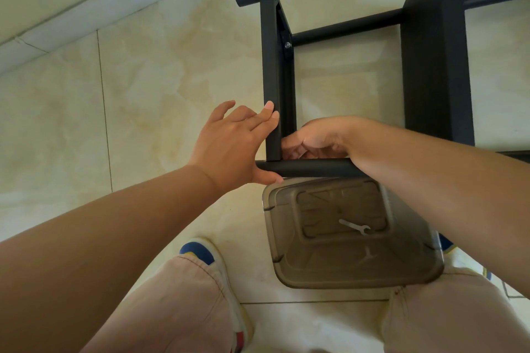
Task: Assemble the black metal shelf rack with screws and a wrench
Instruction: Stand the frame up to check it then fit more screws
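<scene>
While your left hand (232, 140) lies spread against the black rack's (436, 66) upright post (272, 80), steadying it over the lower tube (309, 168), your right hand (312, 139) curls inside that corner, likely seating a screw; its contents are hidden. Next, likely the wrench (355, 227), lying in the clear bin (352, 238) below.

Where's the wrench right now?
The wrench lies in the clear plastic bin on the floor, below the rack's near tube, between the person's knees.
</scene>
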